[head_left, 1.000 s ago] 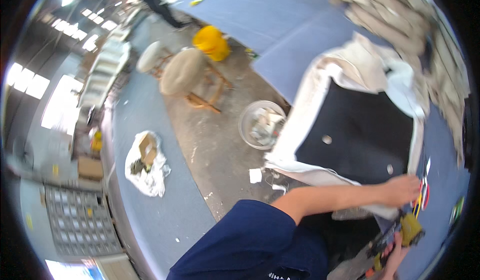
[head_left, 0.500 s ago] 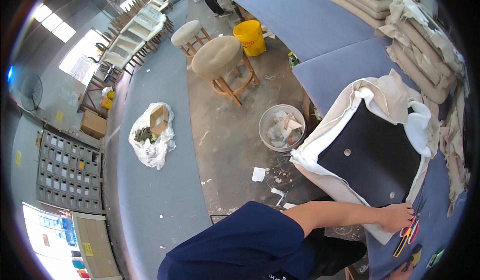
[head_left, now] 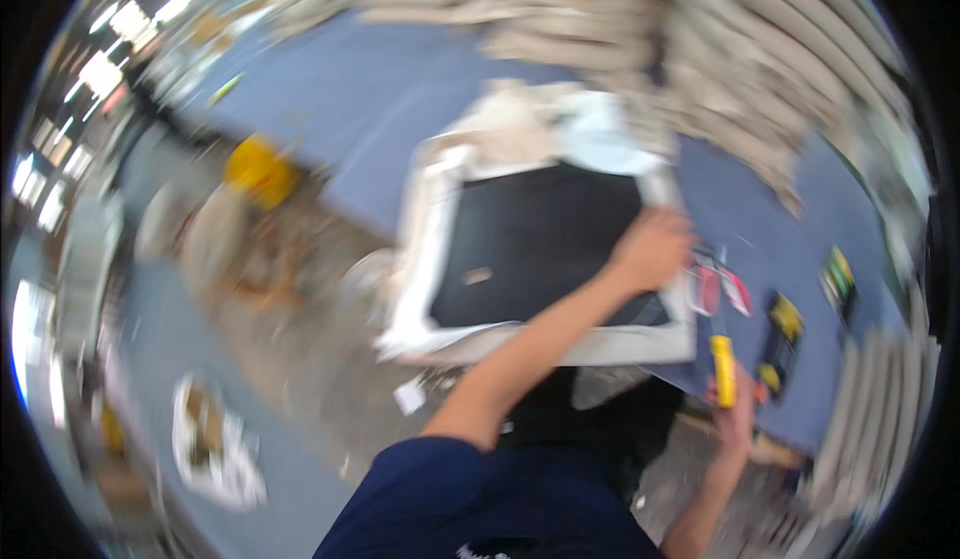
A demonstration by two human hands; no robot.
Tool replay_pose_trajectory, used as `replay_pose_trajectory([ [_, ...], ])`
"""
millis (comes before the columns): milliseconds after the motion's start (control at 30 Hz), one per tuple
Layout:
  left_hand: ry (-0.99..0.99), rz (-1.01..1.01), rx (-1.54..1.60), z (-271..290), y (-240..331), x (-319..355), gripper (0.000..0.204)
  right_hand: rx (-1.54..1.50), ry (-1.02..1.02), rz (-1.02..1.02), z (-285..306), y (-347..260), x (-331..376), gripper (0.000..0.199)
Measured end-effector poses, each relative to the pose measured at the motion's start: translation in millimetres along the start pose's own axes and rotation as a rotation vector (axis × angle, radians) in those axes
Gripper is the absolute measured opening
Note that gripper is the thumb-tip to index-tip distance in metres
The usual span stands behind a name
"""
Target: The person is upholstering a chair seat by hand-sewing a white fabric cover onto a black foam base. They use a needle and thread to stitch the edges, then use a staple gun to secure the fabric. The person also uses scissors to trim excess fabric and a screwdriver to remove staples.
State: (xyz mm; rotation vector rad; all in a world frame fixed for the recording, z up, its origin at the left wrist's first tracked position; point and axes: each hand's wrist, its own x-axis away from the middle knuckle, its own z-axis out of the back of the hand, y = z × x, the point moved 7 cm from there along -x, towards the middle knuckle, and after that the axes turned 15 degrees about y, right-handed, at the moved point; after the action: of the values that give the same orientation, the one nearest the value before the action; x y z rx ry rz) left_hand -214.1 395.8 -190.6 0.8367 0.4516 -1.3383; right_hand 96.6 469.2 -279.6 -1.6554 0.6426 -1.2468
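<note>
Blue tabletop (head_left: 400,69) bears a black, white-padded panel (head_left: 540,239), likely stiff, best held by its rim. Left hand (head_left: 652,249) is at its right edge, right hand (head_left: 736,414) rightward at a yellow-handled tool (head_left: 722,369); blur hides both grips.

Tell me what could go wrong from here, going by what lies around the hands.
1. The red-handled scissors lie close beside the left hand; a careless sideways sweep might nick it.
2. The yellow-handled tool is at the right hand, near the close edge of the blue table, so a slip could send it over.
</note>
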Motion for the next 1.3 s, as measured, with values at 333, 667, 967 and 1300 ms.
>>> replay_pose_trajectory([
  [333, -0.044, -0.157, 0.103, -2.1, 9.9, -12.4, 0.022, -0.115, -0.360, 0.306, -75.2, 12.8, 136.9, 0.045],
  [667, -0.107, -0.155, 0.114, -25.5, 10.7, -5.2, 0.023, 0.373, 0.068, 0.957, -94.1, -97.0, 80.9, 0.023],
  [967, -0.066, -0.126, 0.157, -7.7, 17.9, -11.8, 0.020, 0.441, -0.018, 0.985, -98.6, -135.6, 82.3, 0.020],
  [1300, -0.038, -0.048, 0.147, -4.1, 19.7, -16.6, 0.015, 0.415, -0.004, 0.982, -88.8, -126.4, 67.0, 0.015],
])
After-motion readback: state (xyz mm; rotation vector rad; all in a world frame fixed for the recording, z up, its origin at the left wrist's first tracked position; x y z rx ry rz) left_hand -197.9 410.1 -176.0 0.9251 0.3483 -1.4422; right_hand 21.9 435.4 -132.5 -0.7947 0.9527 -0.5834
